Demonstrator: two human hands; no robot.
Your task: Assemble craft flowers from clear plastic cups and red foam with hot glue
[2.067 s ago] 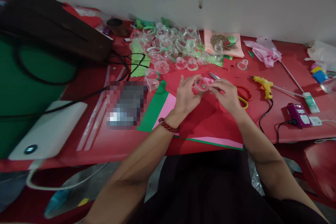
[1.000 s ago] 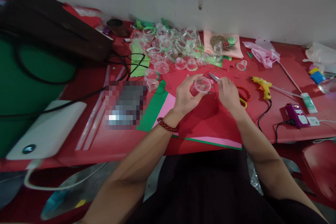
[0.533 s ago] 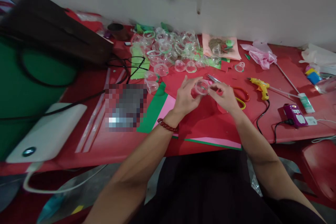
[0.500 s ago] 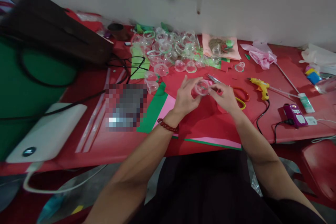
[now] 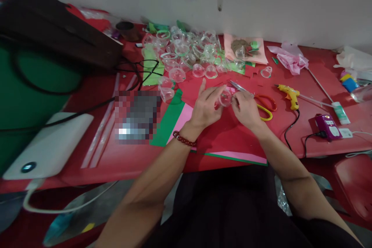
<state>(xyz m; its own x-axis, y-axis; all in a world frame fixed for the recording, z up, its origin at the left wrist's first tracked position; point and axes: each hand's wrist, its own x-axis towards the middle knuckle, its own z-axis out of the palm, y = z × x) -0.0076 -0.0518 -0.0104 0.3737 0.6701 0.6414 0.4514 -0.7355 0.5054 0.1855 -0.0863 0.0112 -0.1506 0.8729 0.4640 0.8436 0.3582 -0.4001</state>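
Note:
Between my two hands is a small clear plastic cup, its round opening partly covered by fingers. My left hand curls around the cup's left side, thumb below and index finger raised. On the other side, my right hand has its fingertips pinched at the cup's edge; whether they also hold something small is hidden. Red sheets lie under both hands, over pink and green ones. Scissors with orange and yellow handles lie just beyond my right hand.
Many similar clear cups are heaped at the back. To the right are a yellow glue gun, a purple power adapter and crumpled pink plastic. A dark bag, cables and a white power bank occupy the left.
My right hand has turned and its fingers have curled in more at the cup's edge. The cup has tilted slightly in my left hand. The view has shifted a little.

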